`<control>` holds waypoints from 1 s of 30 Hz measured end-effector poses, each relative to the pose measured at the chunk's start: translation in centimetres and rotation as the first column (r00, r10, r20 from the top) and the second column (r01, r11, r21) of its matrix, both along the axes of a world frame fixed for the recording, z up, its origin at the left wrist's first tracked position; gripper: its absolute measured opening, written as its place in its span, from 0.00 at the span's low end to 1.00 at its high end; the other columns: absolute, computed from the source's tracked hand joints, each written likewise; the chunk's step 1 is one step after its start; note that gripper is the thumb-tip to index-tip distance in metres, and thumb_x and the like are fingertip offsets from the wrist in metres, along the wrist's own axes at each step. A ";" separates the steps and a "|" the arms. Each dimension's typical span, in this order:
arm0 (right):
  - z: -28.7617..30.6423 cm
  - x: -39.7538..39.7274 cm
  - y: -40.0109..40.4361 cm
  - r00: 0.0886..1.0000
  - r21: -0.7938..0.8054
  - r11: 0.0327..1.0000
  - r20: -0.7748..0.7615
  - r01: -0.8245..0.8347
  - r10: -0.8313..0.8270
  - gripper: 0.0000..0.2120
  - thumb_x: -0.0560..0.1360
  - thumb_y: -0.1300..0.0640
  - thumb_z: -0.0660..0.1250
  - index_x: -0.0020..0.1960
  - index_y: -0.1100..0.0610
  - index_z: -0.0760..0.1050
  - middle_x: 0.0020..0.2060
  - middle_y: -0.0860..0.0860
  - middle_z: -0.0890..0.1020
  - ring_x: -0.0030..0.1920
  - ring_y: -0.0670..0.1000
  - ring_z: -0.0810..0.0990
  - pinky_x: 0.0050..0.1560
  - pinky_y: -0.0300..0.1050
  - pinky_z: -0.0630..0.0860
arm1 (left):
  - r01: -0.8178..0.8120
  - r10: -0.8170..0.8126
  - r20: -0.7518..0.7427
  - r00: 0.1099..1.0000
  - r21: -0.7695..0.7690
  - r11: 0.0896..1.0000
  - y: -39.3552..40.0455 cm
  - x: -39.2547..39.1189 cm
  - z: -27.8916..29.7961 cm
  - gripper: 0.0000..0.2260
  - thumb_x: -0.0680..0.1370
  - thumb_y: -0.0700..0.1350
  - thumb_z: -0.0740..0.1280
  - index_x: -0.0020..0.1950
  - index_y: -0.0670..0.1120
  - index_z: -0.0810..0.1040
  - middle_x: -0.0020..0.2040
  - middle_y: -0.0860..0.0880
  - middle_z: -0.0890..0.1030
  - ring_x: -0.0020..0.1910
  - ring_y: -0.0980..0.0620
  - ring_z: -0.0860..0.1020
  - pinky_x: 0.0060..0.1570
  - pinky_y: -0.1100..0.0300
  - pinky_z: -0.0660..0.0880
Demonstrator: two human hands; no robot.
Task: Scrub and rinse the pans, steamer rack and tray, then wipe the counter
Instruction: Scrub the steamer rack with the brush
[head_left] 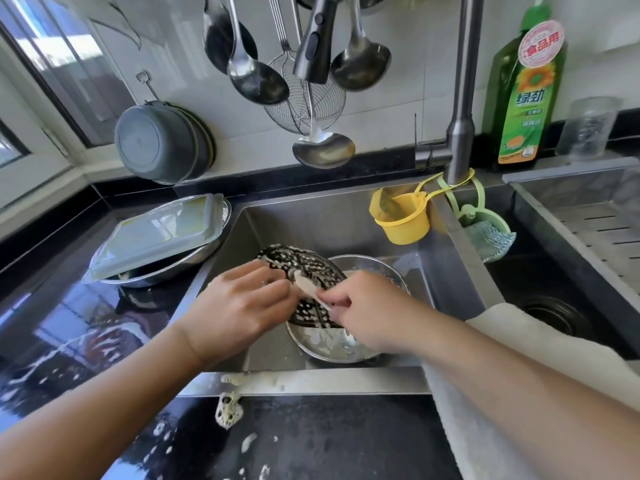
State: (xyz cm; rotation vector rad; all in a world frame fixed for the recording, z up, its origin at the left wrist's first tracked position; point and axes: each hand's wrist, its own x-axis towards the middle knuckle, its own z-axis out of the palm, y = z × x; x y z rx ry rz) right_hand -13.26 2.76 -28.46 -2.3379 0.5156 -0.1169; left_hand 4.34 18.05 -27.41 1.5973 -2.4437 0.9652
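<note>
Lying between both hands, steamer rack seemingly gripped.

A: Where is this?
B: A home kitchen. There's a steel double sink set into a black stone bench, with a pull-down tap at one o'clock.
A: What else says kitchen?
B: Ladles and a wire skimmer hang on the tiled wall at twelve, and a green dish-soap bottle stands at two.
</note>
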 end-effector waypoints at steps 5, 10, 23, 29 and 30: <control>-0.7 1.3 -0.1 0.997 -0.035 0.997 -0.045 0.066 -0.068 0.14 0.80 0.59 0.63 0.64 0.55 0.79 0.55 0.57 0.84 0.53 0.57 0.82 0.54 0.48 0.79 | 0.020 -0.021 0.018 1.000 0.038 0.999 -0.3 -0.5 -0.9 0.07 0.83 0.37 0.65 0.53 0.40 0.83 0.46 0.46 0.81 0.47 0.43 0.82 0.47 0.47 0.79; -1.1 0.7 -0.5 0.994 0.003 1.000 -0.106 0.023 -0.022 0.13 0.77 0.63 0.63 0.60 0.60 0.79 0.44 0.58 0.83 0.38 0.54 0.71 0.38 0.45 0.65 | 0.030 -0.034 0.061 0.998 0.071 0.997 -0.7 0.0 -0.7 0.07 0.83 0.37 0.65 0.51 0.41 0.83 0.46 0.46 0.81 0.48 0.43 0.82 0.48 0.48 0.79; -0.2 -0.4 -2.9 0.993 -0.069 0.991 -0.017 0.113 -0.115 0.20 0.81 0.61 0.62 0.67 0.43 0.79 0.53 0.53 0.84 0.48 0.54 0.81 0.48 0.46 0.77 | -0.083 0.083 -0.004 0.997 0.043 0.996 2.9 3.8 0.0 0.16 0.87 0.40 0.57 0.59 0.39 0.85 0.54 0.45 0.85 0.58 0.42 0.83 0.61 0.43 0.79; -0.7 0.7 -2.2 0.998 -0.076 0.996 0.018 0.053 -0.052 0.19 0.82 0.58 0.63 0.70 0.43 0.76 0.42 0.48 0.79 0.32 0.42 0.67 0.30 0.37 0.62 | -0.015 0.018 -0.073 0.997 0.042 0.999 3.3 2.2 0.4 0.17 0.87 0.40 0.56 0.61 0.38 0.84 0.61 0.43 0.84 0.65 0.42 0.80 0.64 0.39 0.77; -0.7 0.6 -2.7 0.993 -0.092 0.990 0.050 0.108 -0.103 0.20 0.82 0.58 0.62 0.70 0.42 0.76 0.41 0.48 0.78 0.32 0.42 0.67 0.31 0.38 0.63 | -0.001 0.004 -0.076 0.997 0.039 0.999 3.1 1.9 0.5 0.17 0.87 0.40 0.56 0.62 0.38 0.84 0.61 0.43 0.84 0.65 0.42 0.80 0.64 0.40 0.77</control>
